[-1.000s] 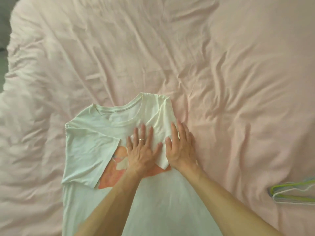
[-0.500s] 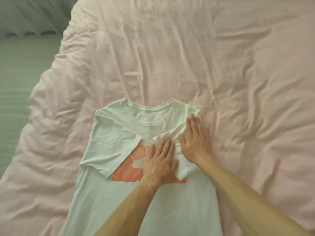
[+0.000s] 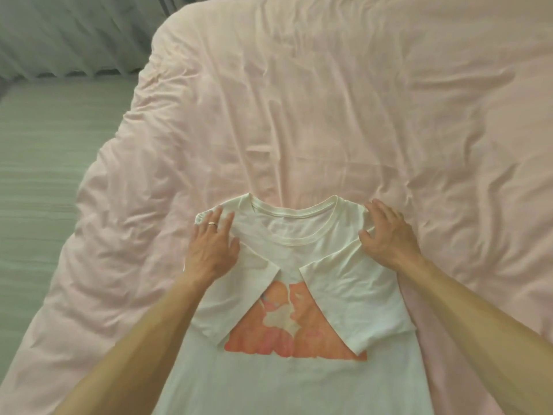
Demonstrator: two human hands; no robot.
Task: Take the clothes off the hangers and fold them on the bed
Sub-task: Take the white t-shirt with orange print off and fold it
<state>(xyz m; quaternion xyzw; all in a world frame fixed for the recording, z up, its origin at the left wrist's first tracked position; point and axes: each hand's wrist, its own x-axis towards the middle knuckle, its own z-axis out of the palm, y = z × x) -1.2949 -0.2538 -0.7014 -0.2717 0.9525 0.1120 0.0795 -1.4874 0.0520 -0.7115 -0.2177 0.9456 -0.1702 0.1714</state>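
Note:
A white T-shirt [image 3: 294,235] with an orange-pink print lies face up on the pink bed cover [image 3: 329,115], collar away from me. Both short sleeves are folded inward over the chest, and their edges meet just above the print. My left hand [image 3: 212,247], wearing a ring, lies flat with straight fingers on the shirt's left shoulder. My right hand [image 3: 386,235] sits on the right shoulder with fingers arched. Its thumb and fingertips pinch a small ruck of fabric at the shoulder edge. No hangers are in view.
The rumpled pink cover spreads far above and to the right of the shirt. Its left edge runs diagonally, with a grey-green striped surface [image 3: 45,175] beyond it. A grey curtain [image 3: 74,34] hangs at the top left.
Both hands left the folded right sleeve at the chest and moved apart to the two shoulders. The view shifted, so the hangers at the right are out of sight.

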